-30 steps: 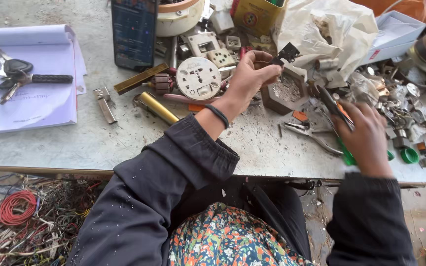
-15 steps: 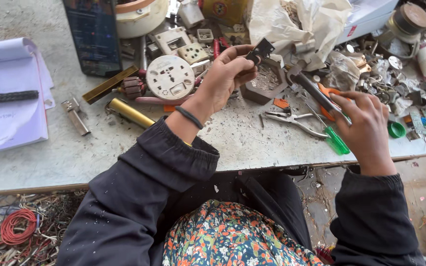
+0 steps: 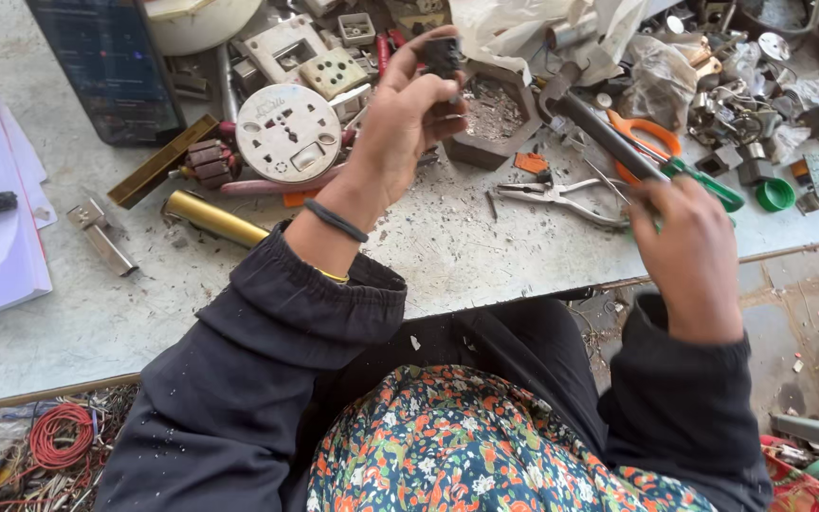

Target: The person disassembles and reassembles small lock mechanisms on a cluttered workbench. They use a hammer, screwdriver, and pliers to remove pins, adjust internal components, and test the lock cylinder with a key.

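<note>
The left hand [image 3: 405, 123] was raised over the tabletop [image 3: 428, 246], fingers pinching a small black part [image 3: 443, 57]; the right hand [image 3: 689, 237], farther right, gripped a dark-handled tool [image 3: 594, 128].

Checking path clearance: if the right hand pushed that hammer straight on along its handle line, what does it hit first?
Right hand holds the hammer, pointing up-left. Its head already sits by the grey hexagonal tray; the white plastic bag lies just beyond. Likely the tray rim first, though depth is unclear.
</note>
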